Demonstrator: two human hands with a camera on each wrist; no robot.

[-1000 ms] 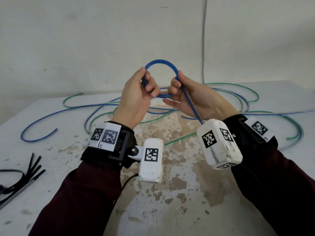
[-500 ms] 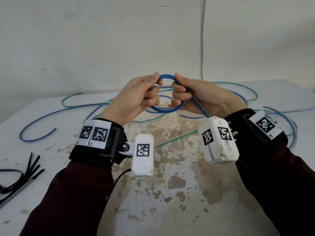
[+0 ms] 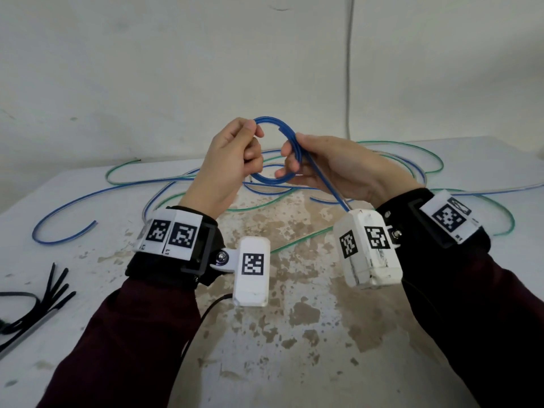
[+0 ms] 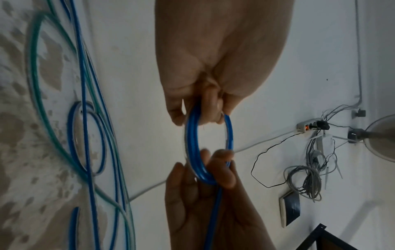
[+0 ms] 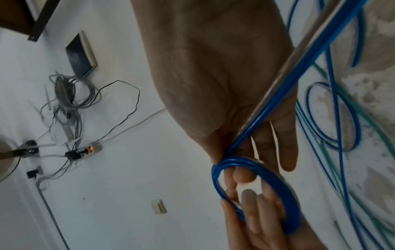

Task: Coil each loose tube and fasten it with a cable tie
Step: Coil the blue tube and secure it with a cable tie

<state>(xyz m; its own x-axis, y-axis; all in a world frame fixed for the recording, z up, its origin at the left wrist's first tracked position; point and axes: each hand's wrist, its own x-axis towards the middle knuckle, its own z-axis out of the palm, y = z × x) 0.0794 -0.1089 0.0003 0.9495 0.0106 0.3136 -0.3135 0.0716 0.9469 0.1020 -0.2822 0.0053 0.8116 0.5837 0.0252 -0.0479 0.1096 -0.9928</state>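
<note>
While both hands pinch blue coil [image 3: 275, 151] | left hand [image 3: 232, 160] | right hand [image 3: 332, 169] | above table [image 3: 88, 260] middle

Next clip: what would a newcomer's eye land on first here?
The small blue tube coil held up at centre, the left hand pinching its left side and the right hand its right, a tail running back past the right wrist. Behind it, loose blue and green tubes sprawl over the table; black cable ties lie far left.
</note>
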